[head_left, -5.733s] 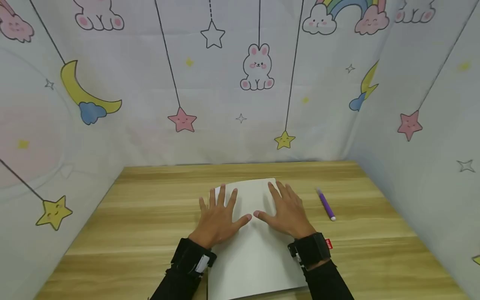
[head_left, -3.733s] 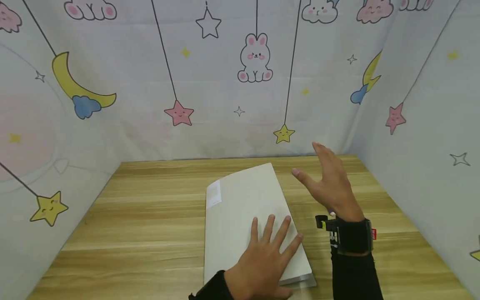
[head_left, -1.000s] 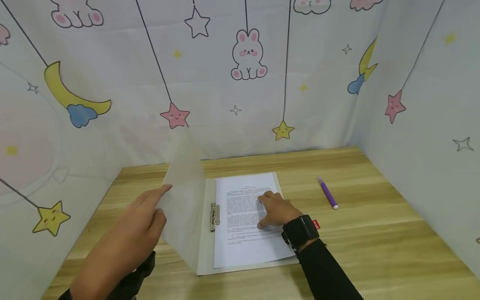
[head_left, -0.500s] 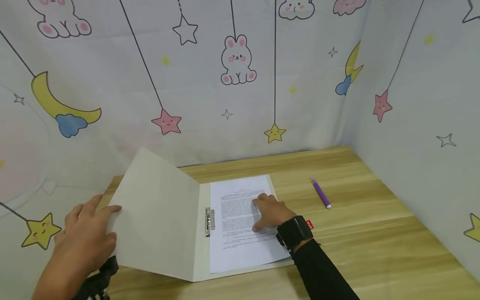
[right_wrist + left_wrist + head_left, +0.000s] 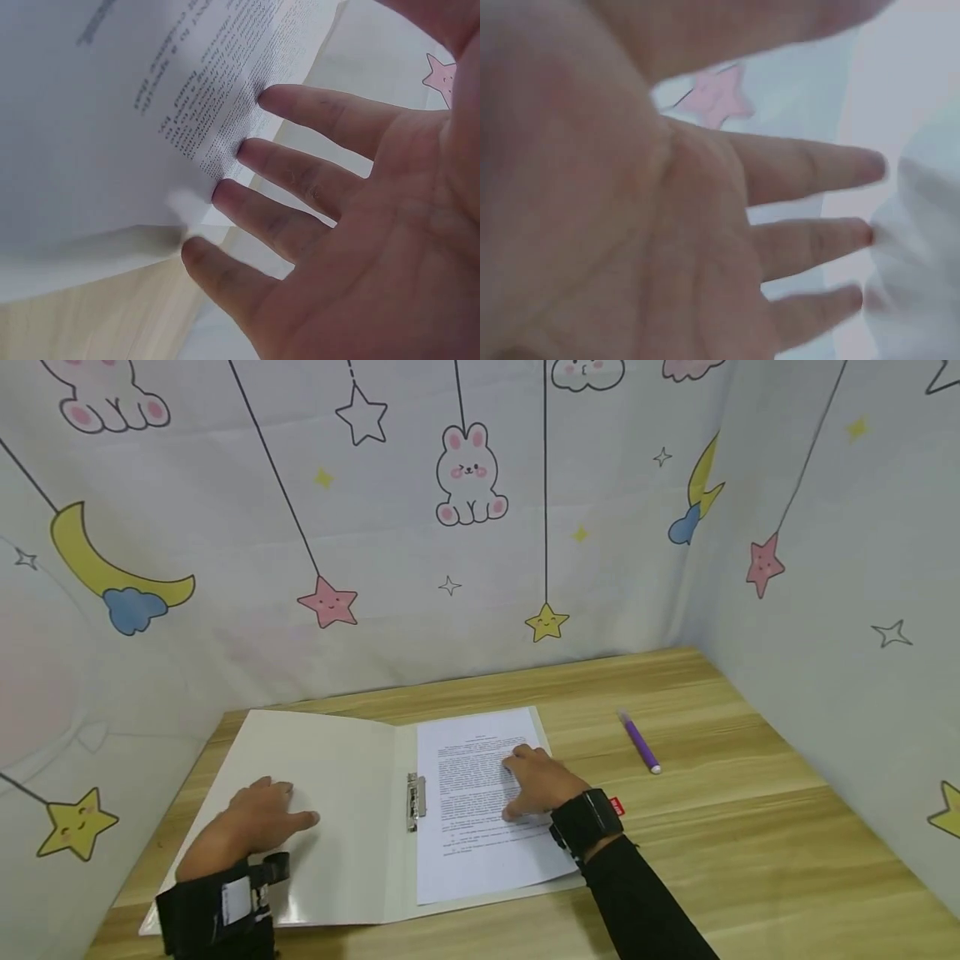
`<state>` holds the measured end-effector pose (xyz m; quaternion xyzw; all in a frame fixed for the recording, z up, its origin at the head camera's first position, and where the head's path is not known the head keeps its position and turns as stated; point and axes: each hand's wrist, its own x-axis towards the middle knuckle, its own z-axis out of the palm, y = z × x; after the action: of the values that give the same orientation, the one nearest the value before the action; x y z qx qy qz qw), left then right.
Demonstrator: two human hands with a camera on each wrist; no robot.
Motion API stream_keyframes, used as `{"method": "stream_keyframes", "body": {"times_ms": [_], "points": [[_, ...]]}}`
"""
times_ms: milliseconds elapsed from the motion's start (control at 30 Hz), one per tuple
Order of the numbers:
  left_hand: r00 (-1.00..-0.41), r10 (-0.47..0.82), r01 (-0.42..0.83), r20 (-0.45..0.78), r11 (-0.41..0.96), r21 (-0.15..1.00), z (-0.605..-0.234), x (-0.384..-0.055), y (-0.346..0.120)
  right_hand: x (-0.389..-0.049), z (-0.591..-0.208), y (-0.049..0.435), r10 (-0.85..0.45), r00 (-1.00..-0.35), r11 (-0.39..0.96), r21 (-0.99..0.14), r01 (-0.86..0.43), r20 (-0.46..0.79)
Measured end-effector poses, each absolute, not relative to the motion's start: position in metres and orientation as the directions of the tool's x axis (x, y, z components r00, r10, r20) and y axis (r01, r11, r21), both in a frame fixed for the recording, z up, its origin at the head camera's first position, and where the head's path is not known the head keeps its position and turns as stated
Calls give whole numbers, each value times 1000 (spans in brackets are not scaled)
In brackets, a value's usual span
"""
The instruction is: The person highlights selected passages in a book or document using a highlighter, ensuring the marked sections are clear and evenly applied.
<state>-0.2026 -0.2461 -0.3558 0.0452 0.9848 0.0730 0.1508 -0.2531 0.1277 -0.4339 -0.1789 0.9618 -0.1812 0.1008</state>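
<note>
A white file folder lies spread on the wooden table, its front cover flat on the left. Printed sheets rest on its right side, beside a metal clip near the spine. My left hand is over the inner cover, fingers extended; in the left wrist view its fingertips are at or close to the white surface. My right hand rests on the printed sheets, and the right wrist view shows its spread fingertips touching the paper.
A purple pen lies on the table to the right of the folder. White cloth walls with cartoon stars and bunnies surround the table at the back and sides.
The folder started closed; its cover has been swung over to the left and now lies flat. My left hand has let go of the cover's edge, while my right hand stays on the sheets.
</note>
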Motion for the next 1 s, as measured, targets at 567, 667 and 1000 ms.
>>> {"method": "stream_keyframes", "body": {"times_ms": [567,667,1000], "points": [[-951,212,134,-225,939,316,-424,-235,-156,-257,-428,126,-420,-899,854,-388,-346,-122],[-956,194,117,-221,940,319,-429,-235,-145,-257,-427,127,-420,-900,853,-390,-348,-116],[-962,176,116,-209,955,272,-444,-230,-135,-253,-434,132,-411,-904,843,-427,-328,-119]]}}
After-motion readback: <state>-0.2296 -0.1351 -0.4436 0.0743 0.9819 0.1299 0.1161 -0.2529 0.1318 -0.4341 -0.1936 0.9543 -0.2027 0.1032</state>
